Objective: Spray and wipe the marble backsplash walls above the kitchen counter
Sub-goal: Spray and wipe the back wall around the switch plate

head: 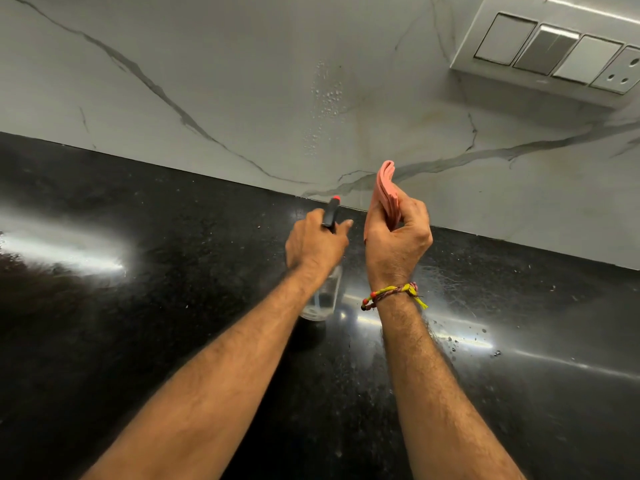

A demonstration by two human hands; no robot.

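The white marble backsplash [242, 81] with grey veins fills the upper half of the view. A patch of spray droplets [325, 98] clings to it near the middle. My left hand [315, 242] grips the black trigger head of a clear spray bottle [320, 296] whose base is at the black counter; its red nozzle tip points at the wall. My right hand [398, 237], a beaded thread bracelet on its wrist, holds a folded pink cloth [384, 192] upright, just short of the wall and below the droplets.
A glossy black granite counter [138, 306] runs under the wall, with light glare and a few water drops at the right. A white switch and socket plate [554, 53] protrudes from the wall at the upper right.
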